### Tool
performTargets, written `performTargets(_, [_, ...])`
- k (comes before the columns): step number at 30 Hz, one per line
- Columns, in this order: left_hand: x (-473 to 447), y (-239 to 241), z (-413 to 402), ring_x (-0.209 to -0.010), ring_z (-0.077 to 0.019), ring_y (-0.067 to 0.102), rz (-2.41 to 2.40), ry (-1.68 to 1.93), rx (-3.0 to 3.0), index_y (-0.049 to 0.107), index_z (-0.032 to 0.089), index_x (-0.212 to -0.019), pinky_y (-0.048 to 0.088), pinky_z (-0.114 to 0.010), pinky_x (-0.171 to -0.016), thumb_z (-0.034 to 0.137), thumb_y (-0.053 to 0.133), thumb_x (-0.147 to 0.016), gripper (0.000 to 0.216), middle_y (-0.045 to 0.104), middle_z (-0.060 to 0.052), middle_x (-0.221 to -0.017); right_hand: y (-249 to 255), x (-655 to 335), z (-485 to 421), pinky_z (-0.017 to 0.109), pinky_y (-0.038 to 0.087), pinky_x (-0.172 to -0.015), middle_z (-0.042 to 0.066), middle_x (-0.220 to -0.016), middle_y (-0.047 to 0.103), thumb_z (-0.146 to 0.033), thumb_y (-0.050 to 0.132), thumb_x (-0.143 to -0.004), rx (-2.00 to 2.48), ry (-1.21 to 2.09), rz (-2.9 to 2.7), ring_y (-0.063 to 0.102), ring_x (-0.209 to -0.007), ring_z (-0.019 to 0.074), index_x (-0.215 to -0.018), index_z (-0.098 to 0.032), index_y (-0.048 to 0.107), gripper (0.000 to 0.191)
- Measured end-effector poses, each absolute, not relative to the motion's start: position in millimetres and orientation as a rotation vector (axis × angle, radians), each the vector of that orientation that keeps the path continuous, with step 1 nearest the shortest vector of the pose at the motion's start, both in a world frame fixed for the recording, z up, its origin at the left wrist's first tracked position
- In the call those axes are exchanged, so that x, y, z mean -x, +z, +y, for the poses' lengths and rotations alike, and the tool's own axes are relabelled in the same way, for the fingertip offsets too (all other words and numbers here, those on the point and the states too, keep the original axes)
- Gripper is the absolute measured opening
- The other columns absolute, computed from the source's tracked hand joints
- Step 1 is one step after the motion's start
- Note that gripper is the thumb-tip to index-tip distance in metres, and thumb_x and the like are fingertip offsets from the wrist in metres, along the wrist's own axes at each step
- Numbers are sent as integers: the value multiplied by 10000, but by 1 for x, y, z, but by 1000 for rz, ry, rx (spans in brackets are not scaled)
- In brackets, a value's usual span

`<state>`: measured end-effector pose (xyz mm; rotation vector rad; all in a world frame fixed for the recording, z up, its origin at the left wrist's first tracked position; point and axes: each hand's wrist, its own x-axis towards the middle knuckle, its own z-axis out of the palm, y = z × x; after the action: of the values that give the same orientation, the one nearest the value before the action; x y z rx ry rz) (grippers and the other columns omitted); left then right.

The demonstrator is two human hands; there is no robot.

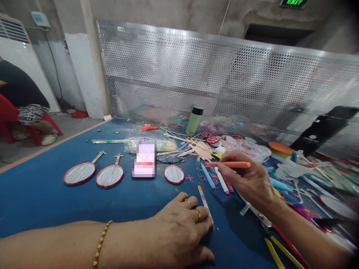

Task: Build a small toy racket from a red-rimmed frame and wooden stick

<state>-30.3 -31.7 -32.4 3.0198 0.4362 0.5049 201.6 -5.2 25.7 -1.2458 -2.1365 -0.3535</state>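
Note:
My right hand (249, 179) is closed around an orange marker (230, 164), held nearly level above several coloured markers. A blue marker (207, 175) and a white marker (222, 181) lie under and beside it. My left hand (182, 226), with two rings, rests on the blue table, fingers bent and pressing the lower end of a flat wooden craft stick (204, 200). Orange and pinkish patches colour that stick's upper part. Left of it are a round red-rimmed disc (174, 174) and a small pink cross-shaped piece (189, 178). My left fingertips are partly hidden.
Two red-rimmed discs with stick handles (79, 173) (109, 176) lie left of a phone (144, 160). Loose wooden sticks (200, 148), glasses (171, 160) and a green bottle (194, 121) stand behind. Pliers (276, 239) lie at right. A person (22, 87) sits far left.

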Motion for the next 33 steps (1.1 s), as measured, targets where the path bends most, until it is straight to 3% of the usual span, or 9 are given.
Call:
performTargets(3, [30,-32,-32,-1021,-244,547,435,515,-3028,594,149,-1153,358,-383,-871,578,589,-942,478,666,-56,-1157,30,-190,-41,247,474,-587,-30,-544,590,-410,476,-1010,1390,228,-1743,560,-514,125,-837,-201,671,333])
performTargets(5, [29,-34,-31,-1027,-253,547,446,530,-3039,597,144,-1161,358,-390,-865,581,605,-930,494,664,-64,-1169,24,-179,-58,249,488,-590,-22,-510,603,-471,533,-959,1469,347,-1592,572,-510,134,-817,-203,720,356])
performTargets(10, [30,-37,-30,-1014,-258,551,434,586,-3059,609,136,-1178,356,-403,-859,590,601,-929,518,670,-57,-1132,-8,-166,-70,254,474,-479,11,-555,689,-570,588,-859,1694,355,-1436,644,-538,183,-917,-205,772,412])
performTargets(14, [31,-36,-30,-1001,-253,546,419,607,-3058,620,127,-1178,352,-403,-855,583,589,-939,516,672,-50,-1109,-20,-168,-69,268,545,-605,19,-662,758,-624,550,-860,1800,295,-1433,728,-678,214,-954,-240,796,465])
performTargets(17, [30,-38,-30,-1001,-253,539,416,618,-3052,631,131,-1161,350,-405,-850,577,585,-944,499,671,-50,-1121,-18,-168,-68,270,563,-657,16,-683,771,-616,560,-850,1783,271,-1413,742,-691,214,-959,-248,800,452])
performTargets(27, [29,-38,-29,-980,-250,531,404,657,-3050,649,115,-1136,346,-408,-836,571,526,-978,498,671,-61,-1130,-23,-167,-62,263,530,-589,11,-676,763,-572,557,-880,1774,271,-1483,728,-676,200,-980,-237,797,425])
performTargets(33, [29,-40,-30,-977,-250,536,409,666,-3045,650,114,-1130,348,-405,-838,565,604,-937,493,674,-59,-1130,-22,-164,-61,252,533,-543,23,-682,765,-542,561,-877,1718,293,-1495,732,-651,198,-963,-224,799,406])
